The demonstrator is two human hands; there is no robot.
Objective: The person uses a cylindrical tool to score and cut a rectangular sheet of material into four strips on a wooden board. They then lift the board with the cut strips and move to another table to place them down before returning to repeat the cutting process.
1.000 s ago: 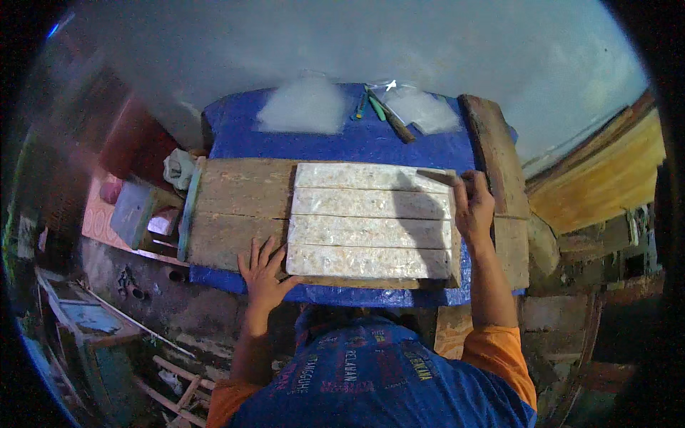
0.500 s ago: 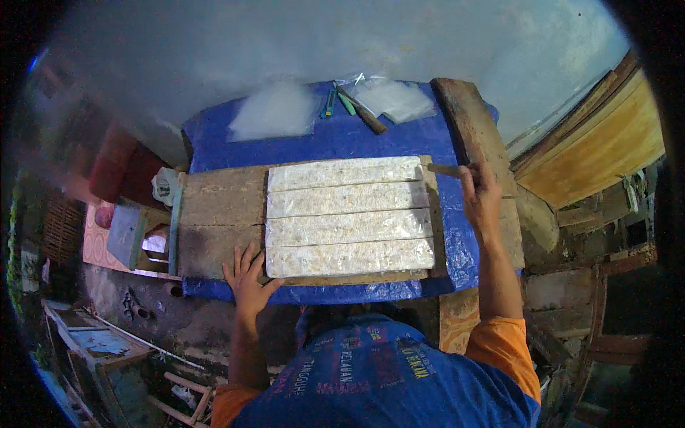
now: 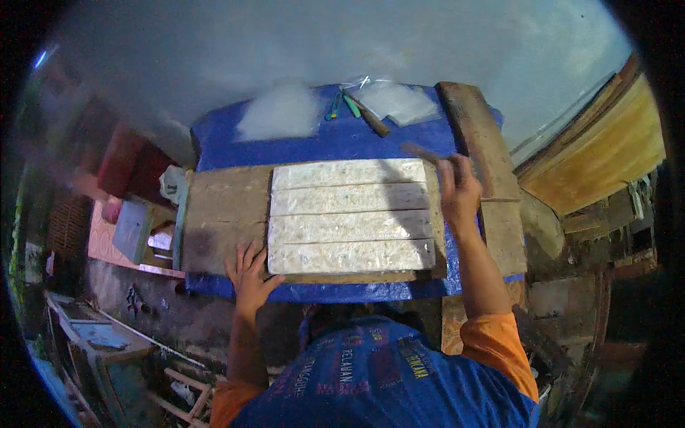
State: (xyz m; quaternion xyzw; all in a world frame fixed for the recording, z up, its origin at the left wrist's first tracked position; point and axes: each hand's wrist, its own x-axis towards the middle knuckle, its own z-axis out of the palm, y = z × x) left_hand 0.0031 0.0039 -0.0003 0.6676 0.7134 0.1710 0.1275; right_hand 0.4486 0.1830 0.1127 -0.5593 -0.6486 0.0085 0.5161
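A white, mottled slab that looks like tempeh (image 3: 342, 227) lies on a wooden board (image 3: 222, 207), divided by lengthwise lines into several strips with a shiny surface. My left hand (image 3: 251, 279) rests with spread fingers on the board's near edge, beside the slab's near left corner. Beyond the slab's right end, my right hand (image 3: 460, 189) is closed round a knife (image 3: 419, 150). The blade, blurred by motion, points left above the slab's far right corner. A shadow falls across the right part of the slab.
A blue tarp (image 3: 285, 148) covers the table. Toward the back lie clear plastic sheets (image 3: 280, 113), another plastic stack (image 3: 399, 103), a teal cutter (image 3: 334, 105) and a dark-handled tool (image 3: 376, 123). A thick plank (image 3: 474, 135) borders the right side; a wall stands behind.
My right hand has moved left and slightly nearer with the knife, whose blade has swung up toward the far side. My left hand stays at the slab's near left corner.
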